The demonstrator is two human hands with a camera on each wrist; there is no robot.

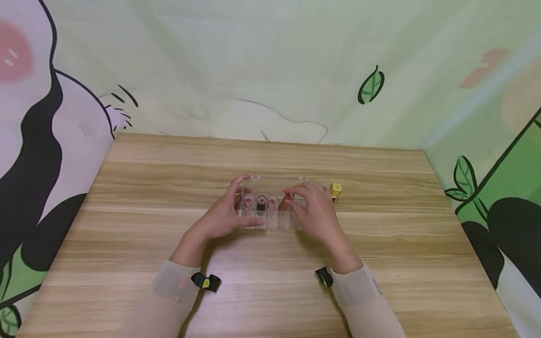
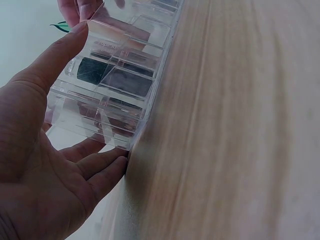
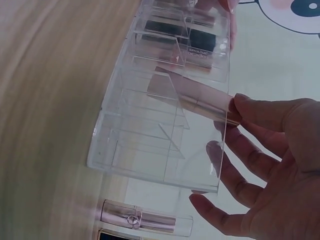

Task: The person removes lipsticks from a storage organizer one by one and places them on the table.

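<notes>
A clear plastic lipstick organizer [image 1: 270, 220] with divided slots stands on the table. At its left end my left hand [image 1: 221, 213] grips it, thumb along the front and fingers round the side and back. My right hand [image 1: 317, 211] pinches the top of a pinkish lipstick tube [image 3: 200, 97] between thumb and fingertips. That tube leans at a slant, its lower part down in a slot. Three other tubes stand in the slots to its left, among them a dark-bodied lipstick [image 1: 261, 203] between two red-topped lipsticks [image 1: 248, 203].
Just right of the organizer is a gold-topped tube [image 1: 336, 189], partly behind my right hand. Beside it stands a clear-capped pink lipstick [image 3: 140, 219]. The wooden table [image 1: 270, 281] runs back to a printed cloth wall [image 1: 253, 70].
</notes>
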